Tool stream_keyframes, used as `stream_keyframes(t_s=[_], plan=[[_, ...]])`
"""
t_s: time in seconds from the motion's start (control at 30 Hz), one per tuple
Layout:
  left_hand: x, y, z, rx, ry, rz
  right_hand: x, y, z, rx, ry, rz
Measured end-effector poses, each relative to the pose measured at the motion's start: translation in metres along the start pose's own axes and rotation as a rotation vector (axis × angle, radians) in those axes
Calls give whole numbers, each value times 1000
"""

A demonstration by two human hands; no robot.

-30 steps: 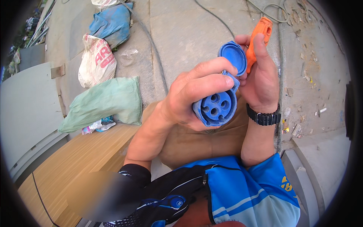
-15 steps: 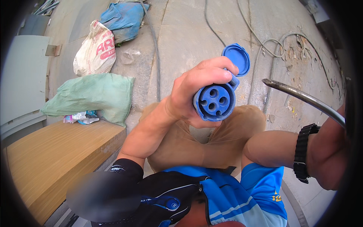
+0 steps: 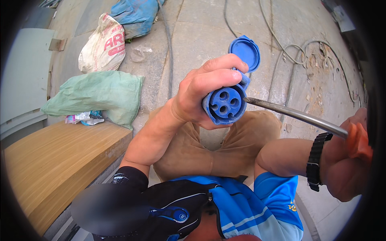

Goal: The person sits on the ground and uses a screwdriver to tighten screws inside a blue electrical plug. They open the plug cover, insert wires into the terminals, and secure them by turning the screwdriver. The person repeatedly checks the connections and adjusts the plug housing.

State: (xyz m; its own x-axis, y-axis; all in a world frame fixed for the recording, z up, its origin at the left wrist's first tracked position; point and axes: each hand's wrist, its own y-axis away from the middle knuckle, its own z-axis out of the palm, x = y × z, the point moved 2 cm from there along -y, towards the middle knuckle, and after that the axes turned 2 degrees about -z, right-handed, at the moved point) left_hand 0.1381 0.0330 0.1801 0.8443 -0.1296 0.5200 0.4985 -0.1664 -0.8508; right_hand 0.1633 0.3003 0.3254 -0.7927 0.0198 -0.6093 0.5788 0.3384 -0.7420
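My left hand [image 3: 193, 89] is wrapped round a blue industrial socket connector [image 3: 223, 105], whose round face with several holes is turned up toward me. Its hinged blue cap [image 3: 246, 55] stands open beyond my fingers. At the right edge my right hand [image 3: 345, 170] grips the orange handle of a screwdriver [image 3: 297, 115]. The steel shaft points left, and its tip appears at the connector's right rim; whether it touches I cannot tell. Part of the right hand lies in the dark edge of the picture.
A wood-grain board [image 3: 60, 150] lies at the left, with a green sack [image 3: 100, 94] over its far end. Beyond are a white printed sack [image 3: 105, 46] and a blue sack [image 3: 136, 18]. Grey cables [image 3: 295, 60] run across the concrete floor [image 3: 193, 36], with debris at the right.
The screwdriver has swung left and down, bringing its tip from apart to the connector's rim. Its orange handle has come into sight. The connector has shifted slightly left.
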Motion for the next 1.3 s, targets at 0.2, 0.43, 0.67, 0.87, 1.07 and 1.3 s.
stream_keyframes(t_s=[0.2, 0.43, 0.67, 0.87, 1.07, 1.3], plan=[[0, 4, -2, -203, -10, -101, 1, 0, -1, -14, -12, -22], [-3, -1, 3, -94, -112, -89, 10, -2, 3, -39, 1, -13], [-2, 1, 0, -131, -106, -129, 12, -6, 5, -72, 2, -17], [-5, 4, -2, -112, -114, -137, 10, -8, 8, -98, 9, -20], [-3, 2, -4, -109, -110, -157, 12, -12, 9, -127, -9, -15], [-4, 4, -4, -122, -114, -188, 17, -16, 19, -188, 17, 30]])
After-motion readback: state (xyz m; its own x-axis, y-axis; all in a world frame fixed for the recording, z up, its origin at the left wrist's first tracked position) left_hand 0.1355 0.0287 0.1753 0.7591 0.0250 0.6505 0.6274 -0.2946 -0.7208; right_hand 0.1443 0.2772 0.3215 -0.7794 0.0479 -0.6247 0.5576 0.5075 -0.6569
